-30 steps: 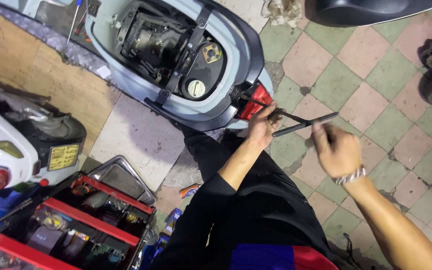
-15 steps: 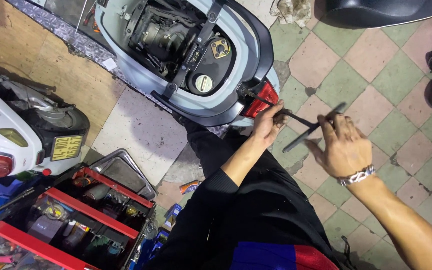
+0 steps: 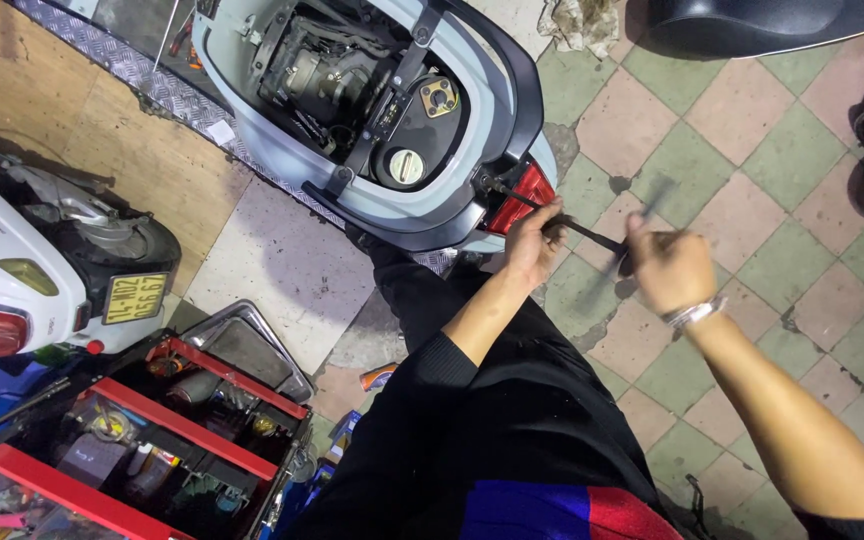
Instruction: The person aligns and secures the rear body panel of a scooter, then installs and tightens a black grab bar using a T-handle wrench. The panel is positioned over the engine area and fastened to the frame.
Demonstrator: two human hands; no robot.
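— Both hands are working just near the scooter's red tail light [image 3: 530, 190]?
— Yes. The left hand [image 3: 532, 240] is gripping the black T-handle wrench [image 3: 592, 236]; the right hand [image 3: 668, 268], fingers closed, is now spinning its blurred crossbar, rotated since before.

Long black T-handle wrench [image 3: 592, 236] — shaft level, tip at scooter's red tail light [image 3: 522, 195] — handle blurred.

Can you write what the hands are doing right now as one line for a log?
left hand: steadies T-handle wrench shaft | right hand: grips wrench's blurred handle | wrench tip: at scooter beside red tail light | red toolbox: open
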